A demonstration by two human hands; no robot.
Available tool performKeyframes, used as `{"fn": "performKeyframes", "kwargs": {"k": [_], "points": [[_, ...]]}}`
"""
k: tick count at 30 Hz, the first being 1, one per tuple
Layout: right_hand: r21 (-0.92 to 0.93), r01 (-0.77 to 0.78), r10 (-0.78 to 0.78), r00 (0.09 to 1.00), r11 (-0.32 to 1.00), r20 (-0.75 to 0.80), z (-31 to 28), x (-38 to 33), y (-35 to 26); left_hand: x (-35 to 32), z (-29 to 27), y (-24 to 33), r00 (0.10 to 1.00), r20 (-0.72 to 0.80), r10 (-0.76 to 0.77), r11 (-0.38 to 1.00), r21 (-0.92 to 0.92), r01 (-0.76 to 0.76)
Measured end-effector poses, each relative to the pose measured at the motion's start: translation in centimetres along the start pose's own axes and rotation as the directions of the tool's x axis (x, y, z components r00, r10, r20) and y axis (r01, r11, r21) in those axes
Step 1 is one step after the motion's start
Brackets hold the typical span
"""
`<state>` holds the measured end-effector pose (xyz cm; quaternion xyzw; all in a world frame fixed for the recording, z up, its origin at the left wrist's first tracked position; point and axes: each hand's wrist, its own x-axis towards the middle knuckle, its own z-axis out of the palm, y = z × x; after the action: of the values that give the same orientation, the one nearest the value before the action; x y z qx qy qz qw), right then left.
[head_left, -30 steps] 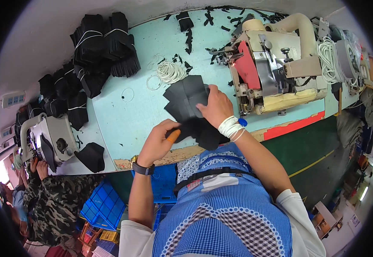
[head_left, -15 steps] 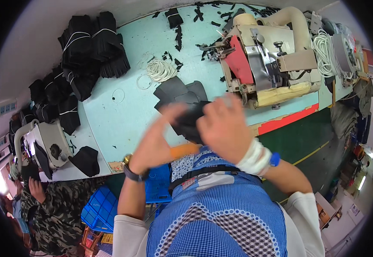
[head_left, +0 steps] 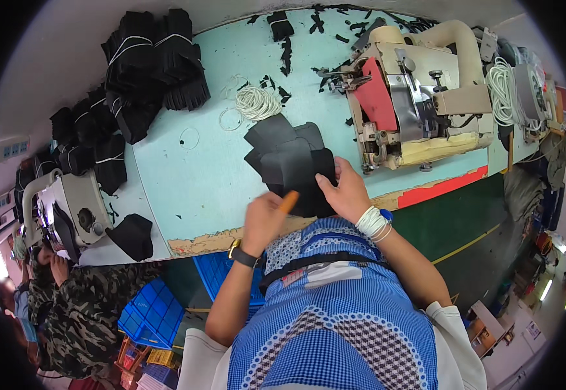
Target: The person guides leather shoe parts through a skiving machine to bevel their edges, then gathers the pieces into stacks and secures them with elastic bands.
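Fabric pieces [head_left: 289, 166] on tabletop [head_left: 192, 175], near front edge. Sewing machine [head_left: 413, 97] to their right, elastic loops [head_left: 257, 102] behind, tied bundles [head_left: 153, 65] far left-rear.

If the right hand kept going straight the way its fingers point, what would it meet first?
The right hand points up-left, fingers already resting on the black fabric pieces. Beyond those, probably the coil of white cord, though depth is unclear.

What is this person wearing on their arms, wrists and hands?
Both hands are bare, without gloves. The left hand has a dark wristwatch with a gold-coloured case. The right hand has white elastic bands looped round the wrist. White short sleeves end above the elbows.
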<state>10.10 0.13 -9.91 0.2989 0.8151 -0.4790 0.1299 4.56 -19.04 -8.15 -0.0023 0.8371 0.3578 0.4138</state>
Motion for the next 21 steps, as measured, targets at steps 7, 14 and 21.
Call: {"fn": "performKeyframes", "kwargs": {"k": [7,14,21], "points": [[-0.222,0.11,-0.128,0.989,0.969,-0.069,2.2,2.3,-3.3,2.2,1.4,-1.5,0.898,-0.307,-0.314,0.488,-0.864,-0.125],[0.185,0.006,-0.045,0.977,0.983,0.208,1.9,3.5,-0.1,3.6,2.2,-0.8,0.892,-0.452,-0.004,0.818,-0.514,-0.257],[0.037,0.092,-0.097,0.977,0.995,0.189,0.3,0.1,1.6,1.4,1.3,0.9,0.997,0.016,-0.074,0.531,-0.846,0.053]]}}
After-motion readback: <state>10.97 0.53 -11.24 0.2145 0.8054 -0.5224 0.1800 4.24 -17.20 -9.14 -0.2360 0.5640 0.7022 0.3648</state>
